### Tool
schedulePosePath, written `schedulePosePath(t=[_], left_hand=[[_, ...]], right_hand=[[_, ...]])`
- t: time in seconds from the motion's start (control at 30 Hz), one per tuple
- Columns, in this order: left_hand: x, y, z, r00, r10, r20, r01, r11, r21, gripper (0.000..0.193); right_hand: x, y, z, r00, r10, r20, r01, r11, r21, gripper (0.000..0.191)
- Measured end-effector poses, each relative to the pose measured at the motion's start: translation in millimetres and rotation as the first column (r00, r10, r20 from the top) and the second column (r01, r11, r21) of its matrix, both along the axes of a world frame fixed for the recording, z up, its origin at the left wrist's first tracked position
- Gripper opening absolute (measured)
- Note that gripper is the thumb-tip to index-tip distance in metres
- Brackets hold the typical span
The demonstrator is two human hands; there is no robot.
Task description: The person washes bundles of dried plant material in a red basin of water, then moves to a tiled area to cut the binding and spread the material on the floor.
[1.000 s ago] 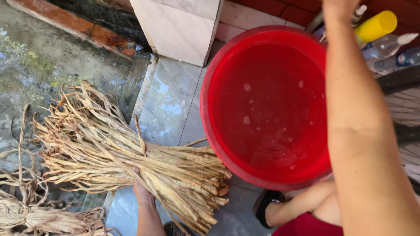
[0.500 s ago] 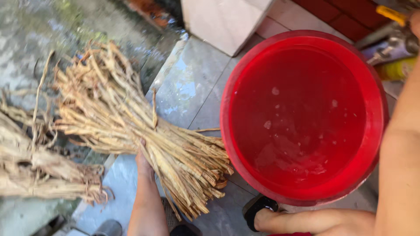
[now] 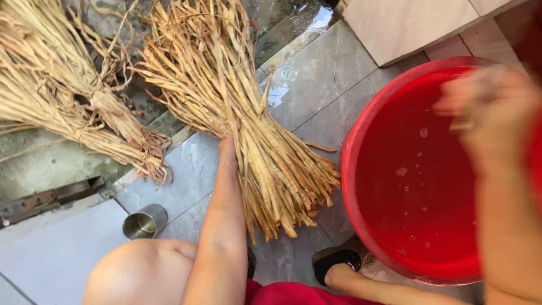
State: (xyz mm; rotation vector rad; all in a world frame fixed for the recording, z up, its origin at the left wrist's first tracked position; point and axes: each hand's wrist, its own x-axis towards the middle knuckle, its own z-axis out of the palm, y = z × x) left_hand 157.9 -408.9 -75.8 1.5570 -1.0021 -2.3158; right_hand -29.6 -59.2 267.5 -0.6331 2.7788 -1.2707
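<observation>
beside the red basin [image 3: 361, 186] on the tiled floor [image 3: 333, 73], left hand [image 3: 228, 149] has its grip pressed on the dried reed bundle [image 3: 248, 130], steadying it, while right hand [image 3: 491, 113] blurs above the water, grip unclear

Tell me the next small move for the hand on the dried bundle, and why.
Probably tip the dried reed bundle toward the red basin. The left hand already rests on the bundle where its stalks are gathered, and the cut ends lie right beside the basin's rim. The basin holds water, and the right hand, blurred, is above it. A second bundle lies apart on the left, untouched.
</observation>
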Motion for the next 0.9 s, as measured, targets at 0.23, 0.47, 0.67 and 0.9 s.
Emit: schedulePosePath(t=[0.23,0.47,0.67,0.9], left_hand=[[19,-21,42,0.903,0.018,-0.43,0.073,0.978,0.193,0.08],[23,-24,33,0.927,-0.122,-0.354,0.258,0.893,0.369,0.1],[2,-13,13,0.955,-0.151,-0.254,0.221,0.935,0.277,0.086],[-17,-9,11,0.926,-0.201,-0.319,0.28,0.933,0.227,0.086]], right_hand=[[37,-220,-177,0.894,0.099,0.437,-0.2,0.961,0.191,0.035],[60,-260,-229,0.618,0.108,0.778,-0.165,0.986,-0.005,0.089],[52,-260,-256,0.517,0.204,0.831,-0.26,0.963,-0.074,0.112],[35,-248,-284,0.485,0.254,0.836,-0.261,0.955,-0.139,0.121]])
